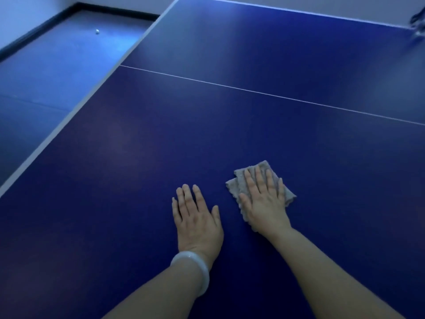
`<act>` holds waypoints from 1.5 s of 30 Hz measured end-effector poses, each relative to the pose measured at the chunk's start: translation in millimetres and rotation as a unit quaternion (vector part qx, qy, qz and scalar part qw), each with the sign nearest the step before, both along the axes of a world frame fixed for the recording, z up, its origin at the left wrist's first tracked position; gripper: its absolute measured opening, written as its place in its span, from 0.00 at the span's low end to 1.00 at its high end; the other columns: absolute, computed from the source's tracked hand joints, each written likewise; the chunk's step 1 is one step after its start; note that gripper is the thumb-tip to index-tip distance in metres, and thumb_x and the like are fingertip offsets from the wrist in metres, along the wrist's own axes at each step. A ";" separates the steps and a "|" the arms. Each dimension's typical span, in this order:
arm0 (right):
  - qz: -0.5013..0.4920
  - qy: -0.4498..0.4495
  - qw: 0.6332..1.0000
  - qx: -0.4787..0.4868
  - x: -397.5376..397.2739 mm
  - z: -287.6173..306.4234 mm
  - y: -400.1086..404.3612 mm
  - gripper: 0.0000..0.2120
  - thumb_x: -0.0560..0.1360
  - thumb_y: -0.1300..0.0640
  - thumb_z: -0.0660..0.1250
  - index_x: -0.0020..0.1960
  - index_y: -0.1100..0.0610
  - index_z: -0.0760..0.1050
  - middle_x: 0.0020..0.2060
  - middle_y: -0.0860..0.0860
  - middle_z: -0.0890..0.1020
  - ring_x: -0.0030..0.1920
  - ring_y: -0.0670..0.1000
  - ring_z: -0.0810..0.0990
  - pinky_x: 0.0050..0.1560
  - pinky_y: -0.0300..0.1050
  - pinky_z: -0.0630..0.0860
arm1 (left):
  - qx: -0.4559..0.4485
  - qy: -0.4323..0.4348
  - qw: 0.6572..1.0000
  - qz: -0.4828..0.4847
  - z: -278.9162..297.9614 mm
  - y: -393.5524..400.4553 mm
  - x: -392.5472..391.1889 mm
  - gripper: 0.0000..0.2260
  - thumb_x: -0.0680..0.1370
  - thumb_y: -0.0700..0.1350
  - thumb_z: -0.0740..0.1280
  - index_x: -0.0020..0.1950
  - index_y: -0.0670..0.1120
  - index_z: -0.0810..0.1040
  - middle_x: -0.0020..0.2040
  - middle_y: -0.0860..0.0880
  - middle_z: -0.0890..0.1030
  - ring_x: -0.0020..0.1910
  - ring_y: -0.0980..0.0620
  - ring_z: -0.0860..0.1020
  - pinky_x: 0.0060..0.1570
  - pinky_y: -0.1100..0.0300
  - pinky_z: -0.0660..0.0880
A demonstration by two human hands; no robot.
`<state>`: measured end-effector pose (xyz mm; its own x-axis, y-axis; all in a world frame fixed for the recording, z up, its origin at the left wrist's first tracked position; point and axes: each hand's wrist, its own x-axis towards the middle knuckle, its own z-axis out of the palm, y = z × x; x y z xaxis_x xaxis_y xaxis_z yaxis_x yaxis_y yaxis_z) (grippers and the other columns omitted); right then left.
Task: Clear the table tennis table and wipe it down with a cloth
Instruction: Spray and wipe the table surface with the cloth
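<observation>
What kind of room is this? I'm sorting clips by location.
Probably an indoor games room: a blue table tennis table with a white centre line, and a small white ball on the floor.

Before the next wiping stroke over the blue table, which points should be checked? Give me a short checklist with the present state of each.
1. Cloth lies flat under the right hand: ok.
2. Right hand fingers straight, pressing the cloth: ok.
3. Left hand rests flat on the table, apart from the cloth: ok.
4. Surface ahead, up to the white line, free of things: ok.
5. Blurred object at the far right edge, on or off the table: cannot tell.
6. Small ball on the floor, off the table: ok.
</observation>
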<state>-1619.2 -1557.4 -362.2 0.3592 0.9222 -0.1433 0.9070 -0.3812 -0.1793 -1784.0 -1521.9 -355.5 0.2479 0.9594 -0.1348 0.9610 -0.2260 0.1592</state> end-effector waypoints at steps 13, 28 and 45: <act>-0.105 0.055 0.991 -0.061 -35.6 15.1 19.4 0.29 0.83 0.43 0.41 0.78 0.47 0.31 0.76 0.48 0.31 0.75 0.53 0.28 0.72 0.56 0.26 | -0.017 -0.002 0.968 -0.249 3.9 -35.1 -134.5 0.31 0.81 0.60 0.40 0.79 0.44 0.49 0.80 0.42 0.47 0.79 0.45 0.44 0.75 0.46 0.47; -0.312 -0.017 0.949 -0.028 -111.8 5.3 -102.2 0.30 0.80 0.40 0.35 0.79 0.48 0.37 0.79 0.52 0.38 0.78 0.57 0.36 0.74 0.67 0.37 | 0.031 0.006 0.967 -0.254 -1.3 -36.6 -132.8 0.30 0.81 0.57 0.42 0.79 0.41 0.52 0.79 0.39 0.50 0.79 0.42 0.47 0.75 0.43 0.50; -0.142 -0.049 0.989 -0.002 -165.2 3.9 -173.5 0.30 0.81 0.40 0.44 0.80 0.50 0.45 0.80 0.52 0.46 0.79 0.56 0.43 0.75 0.64 0.43 | 0.030 0.004 0.967 -0.254 -2.5 -36.1 -134.0 0.32 0.79 0.58 0.35 0.79 0.43 0.44 0.79 0.41 0.43 0.78 0.44 0.40 0.77 0.46 0.40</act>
<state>-1784.4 -1730.9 -358.3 0.6164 0.7814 -0.0972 0.7760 -0.6237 -0.0938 -1918.0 -1558.0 -358.0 0.6884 0.7201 -0.0872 0.7247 -0.6779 0.1236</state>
